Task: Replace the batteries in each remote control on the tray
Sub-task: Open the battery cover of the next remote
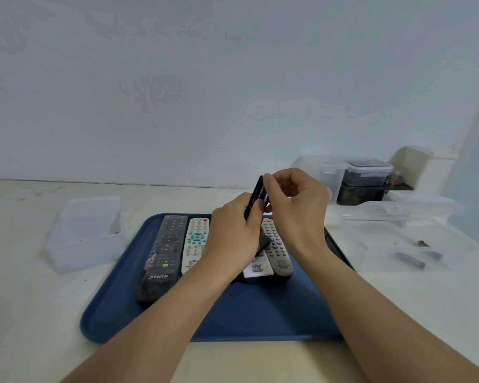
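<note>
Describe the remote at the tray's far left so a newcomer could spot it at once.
Find the blue tray in the middle of the table. The black remote lies at the left end of the row, beside a white remote with green buttons. It alone is black and wrapped in clear plastic.

Pale table (25,313); grey wall (205,78), stacked lidded boxes (367,172) far right, cream holder (415,161) behind them
</note>
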Available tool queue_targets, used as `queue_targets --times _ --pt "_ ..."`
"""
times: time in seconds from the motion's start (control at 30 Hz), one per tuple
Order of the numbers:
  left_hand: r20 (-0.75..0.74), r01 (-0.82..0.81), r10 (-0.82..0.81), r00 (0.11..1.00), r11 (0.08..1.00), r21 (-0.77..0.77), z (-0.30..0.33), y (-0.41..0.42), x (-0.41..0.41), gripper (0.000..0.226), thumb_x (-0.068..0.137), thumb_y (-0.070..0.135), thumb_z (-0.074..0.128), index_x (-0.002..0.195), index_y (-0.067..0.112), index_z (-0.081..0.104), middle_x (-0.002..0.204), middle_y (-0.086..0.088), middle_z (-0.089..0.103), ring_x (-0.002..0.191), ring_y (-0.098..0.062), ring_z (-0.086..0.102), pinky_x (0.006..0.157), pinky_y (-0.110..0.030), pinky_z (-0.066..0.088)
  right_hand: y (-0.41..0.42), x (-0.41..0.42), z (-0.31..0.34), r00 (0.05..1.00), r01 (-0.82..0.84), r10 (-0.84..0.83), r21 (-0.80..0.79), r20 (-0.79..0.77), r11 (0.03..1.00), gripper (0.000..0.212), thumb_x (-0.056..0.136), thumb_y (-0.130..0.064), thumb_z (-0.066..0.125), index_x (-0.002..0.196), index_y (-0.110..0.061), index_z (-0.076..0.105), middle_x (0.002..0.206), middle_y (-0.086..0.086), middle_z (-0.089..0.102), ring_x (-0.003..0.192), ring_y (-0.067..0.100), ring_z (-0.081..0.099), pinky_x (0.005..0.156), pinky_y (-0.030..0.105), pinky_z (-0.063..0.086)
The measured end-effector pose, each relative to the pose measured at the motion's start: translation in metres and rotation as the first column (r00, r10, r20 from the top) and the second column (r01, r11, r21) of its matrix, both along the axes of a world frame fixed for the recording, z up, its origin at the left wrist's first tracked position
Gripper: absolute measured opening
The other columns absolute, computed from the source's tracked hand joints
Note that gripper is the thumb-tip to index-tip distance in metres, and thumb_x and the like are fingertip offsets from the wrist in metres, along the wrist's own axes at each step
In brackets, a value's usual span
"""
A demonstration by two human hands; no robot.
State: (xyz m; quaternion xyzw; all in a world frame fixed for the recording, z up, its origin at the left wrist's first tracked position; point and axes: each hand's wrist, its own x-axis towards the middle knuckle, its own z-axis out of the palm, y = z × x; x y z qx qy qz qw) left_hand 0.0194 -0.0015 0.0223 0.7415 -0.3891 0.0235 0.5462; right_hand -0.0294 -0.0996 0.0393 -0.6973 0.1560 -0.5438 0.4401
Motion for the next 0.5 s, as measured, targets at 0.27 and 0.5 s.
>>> queue_targets --times 0.27,0.5 --pt "-0.020 0.004 -0.003 1.000 0.998 0.056 -0.0055 0.0009 0.0013 0.029 0.105 0.028 0.045 0.083 0.015 0.057 0.067 -0.014 0.064 0.057 -0.037 0.064 0.050 -0.054 0.052 -0.0033 0.0028 -0.0035 0.992 -0.088 0.089 0.020 -0.091 0.996 0.017 0.091 -0.016 0.061 0.075 -0.009 0.061 0.062 0.003 0.061 0.059 0.013 0.056 0.061 0.052 0.057" --pt "-0.085 0.058 -0.053 0.995 0.997 0.050 -0.0060 0.0023 0.0003 0.026 0.107 0.026 0.040 0.087 0.017 0.053 0.074 -0.019 0.064 0.041 -0.018 0.057 0.038 -0.032 0.046 -0.0038 0.0031 -0.0043 0.986 -0.092 0.083 -0.055 -0.145 0.994 0.020 0.096 -0.016 0.057 0.077 -0.009 0.057 0.064 0.001 0.061 0.062 0.023 0.062 0.063 0.048 0.055"
